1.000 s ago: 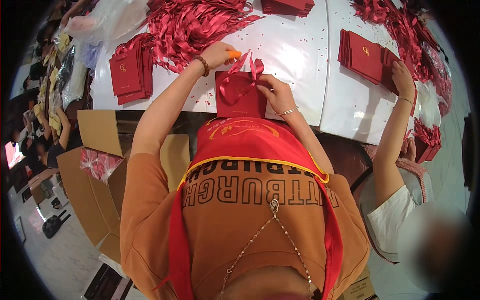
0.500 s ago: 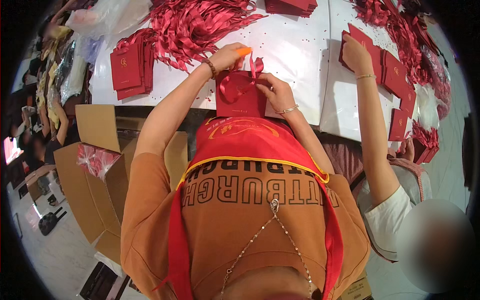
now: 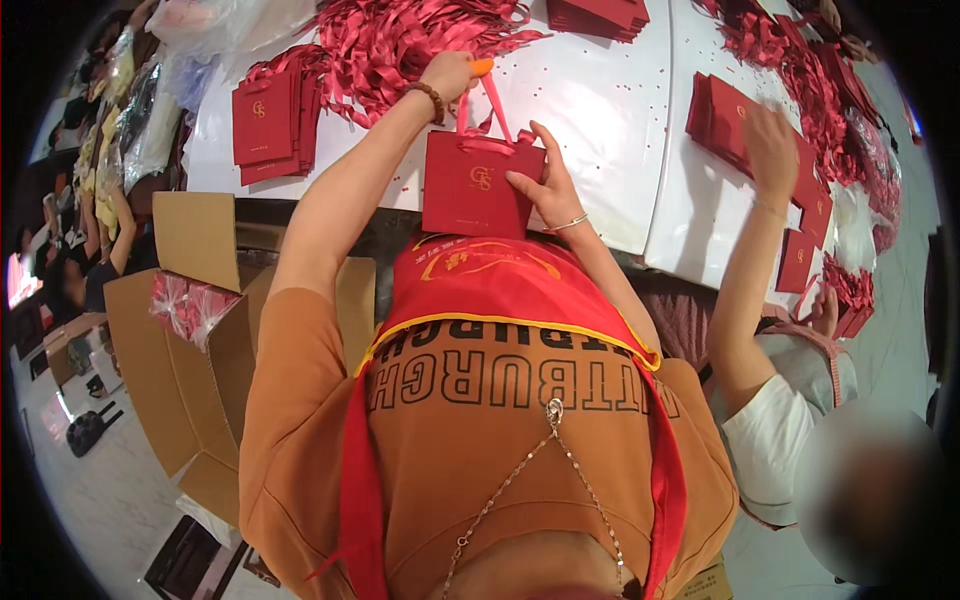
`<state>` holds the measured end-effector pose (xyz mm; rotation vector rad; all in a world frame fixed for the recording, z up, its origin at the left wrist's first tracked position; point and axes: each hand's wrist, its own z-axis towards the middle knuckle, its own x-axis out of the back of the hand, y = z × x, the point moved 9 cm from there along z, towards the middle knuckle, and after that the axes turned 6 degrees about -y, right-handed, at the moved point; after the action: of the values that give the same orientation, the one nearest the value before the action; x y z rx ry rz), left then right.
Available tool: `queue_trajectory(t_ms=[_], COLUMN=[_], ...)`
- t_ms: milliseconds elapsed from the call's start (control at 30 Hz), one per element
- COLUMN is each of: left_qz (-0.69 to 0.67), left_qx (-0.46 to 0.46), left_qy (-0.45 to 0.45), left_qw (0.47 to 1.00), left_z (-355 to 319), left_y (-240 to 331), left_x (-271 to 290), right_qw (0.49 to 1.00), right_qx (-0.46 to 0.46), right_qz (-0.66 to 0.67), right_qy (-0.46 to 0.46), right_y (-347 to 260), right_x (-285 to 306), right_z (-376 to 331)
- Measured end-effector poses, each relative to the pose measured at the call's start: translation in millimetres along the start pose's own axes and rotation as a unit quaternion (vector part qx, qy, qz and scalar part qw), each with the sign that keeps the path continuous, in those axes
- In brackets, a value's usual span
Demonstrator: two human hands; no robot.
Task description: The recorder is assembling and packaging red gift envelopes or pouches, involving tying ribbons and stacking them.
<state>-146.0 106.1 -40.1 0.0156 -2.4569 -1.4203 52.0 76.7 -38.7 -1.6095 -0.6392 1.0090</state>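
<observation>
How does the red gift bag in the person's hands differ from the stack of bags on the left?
The gift bag is single; the stack has several overlapping bags. The left hand holds the gift bag's ribbon handle and the right hand grips its side, while no hand touches the stack. Both show red fronts with gold emblems.

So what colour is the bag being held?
The bag is deep red; it shows best in the head view.

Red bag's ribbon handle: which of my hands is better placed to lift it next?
Probably your left hand: the ribbon handle runs up to it from the red bag. Your right hand is lower, at the bag's right edge, better for steadying.
</observation>
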Motion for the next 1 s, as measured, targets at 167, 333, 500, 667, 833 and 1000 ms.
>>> queue_trajectory(t_ms=[167,333,500,667,833,1000], left_qz=[-0.070,-0.040,-0.213,-0.005,-0.310,-0.064], left_qx=[-0.129,-0.087,-0.206,-0.062,-0.173,-0.014], left_qy=[0.082,0.109,0.190,0.267,0.211,0.261], left_qw=[0.986,0.989,0.936,0.962,0.911,0.963], left_z=[-42.6,-81.7,-137.7,-168.6,-182.4,-154.9], left_y=[49.4,-21.9,3.4,-33.2,-49.3,-144.2], left_x=[16.9,6.0,60.0,162.2,293.3,353.2], right_qw=[0.994,0.987,0.982,0.957,0.998,0.990], right_qx=[0.016,0.086,0.057,0.183,0.024,-0.010], right_qz=[-0.021,0.008,-0.019,-0.180,0.063,-0.138], right_qy=[0.103,0.134,0.179,0.135,0.007,-0.005], right_y=[-6.2,-40.7,-36.7,-83.3,-26.4,32.0], right_x=[24.0,-2.7,-26.8,-119.1,-204.7,-233.1], right_z=[-1.9,28.9,85.2,149.2,200.2,219.2])
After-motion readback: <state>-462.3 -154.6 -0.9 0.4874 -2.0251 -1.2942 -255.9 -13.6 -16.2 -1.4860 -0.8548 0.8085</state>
